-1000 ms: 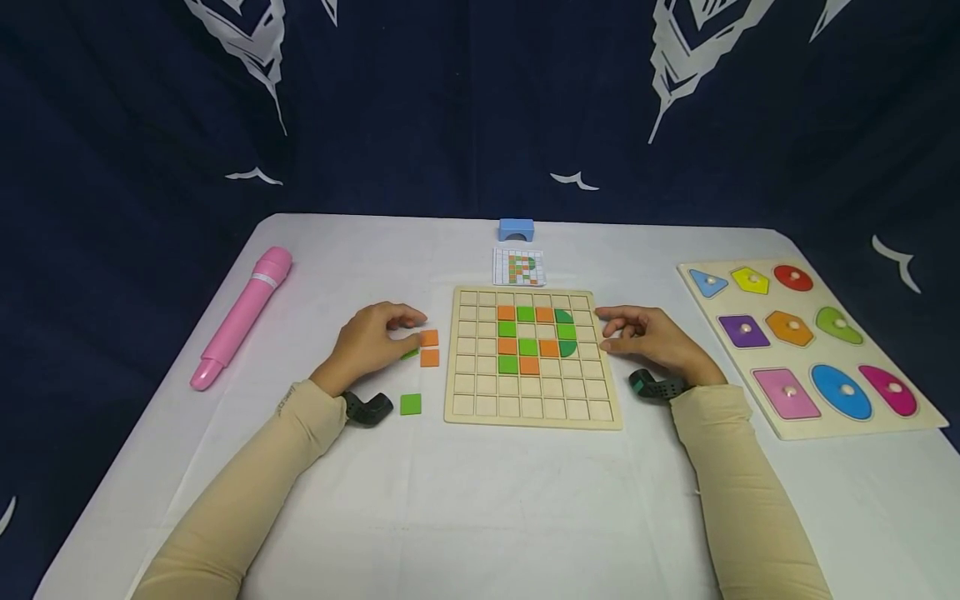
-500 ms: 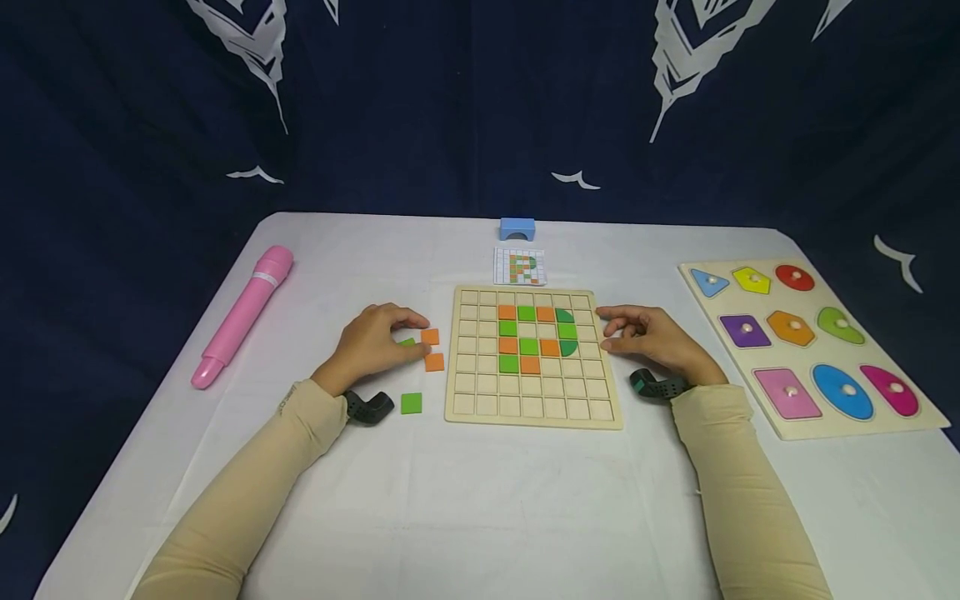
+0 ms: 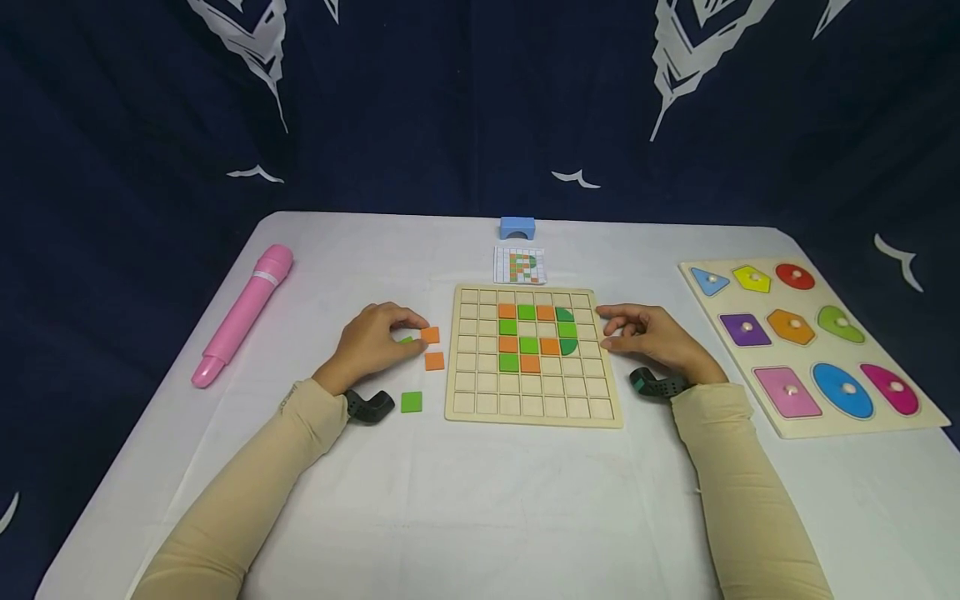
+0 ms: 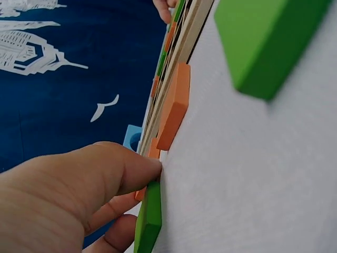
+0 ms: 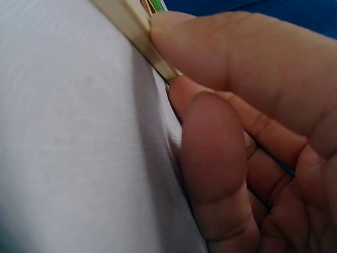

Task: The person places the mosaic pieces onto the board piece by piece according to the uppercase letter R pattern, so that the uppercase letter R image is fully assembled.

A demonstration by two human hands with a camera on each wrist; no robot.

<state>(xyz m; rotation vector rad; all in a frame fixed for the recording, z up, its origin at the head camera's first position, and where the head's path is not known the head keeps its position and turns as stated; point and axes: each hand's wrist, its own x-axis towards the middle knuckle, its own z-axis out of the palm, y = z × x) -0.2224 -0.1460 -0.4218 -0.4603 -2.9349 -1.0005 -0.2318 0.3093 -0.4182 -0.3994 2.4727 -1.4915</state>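
Note:
My left hand (image 3: 371,342) is left of the wooden grid board (image 3: 532,408), pinching an orange square tile (image 3: 431,335) between thumb and fingers. In the left wrist view, the thumb (image 4: 126,166) covers part of that tile. A green tile (image 4: 149,219) lies close under this hand. Another orange tile (image 3: 434,362) and a green tile (image 3: 411,402) lie nearby. Orange and green tiles (image 3: 528,345) form a pattern in the grid. My right hand (image 3: 648,337) rests its thumb and forefinger against the board's right edge, its other fingers loosely bent.
Behind the board lies a pattern card (image 3: 520,266), with a blue arched block (image 3: 517,228) beyond it. A pink microphone-shaped object (image 3: 243,317) lies at the left. A knobbed shape puzzle (image 3: 806,350) occupies the right side. The table has a white cloth (image 3: 480,517).
The lower orange tile has shifted slightly right and toward me. My left hand has moved slightly right, with its orange tile between the fingers. The right hand holds its place.

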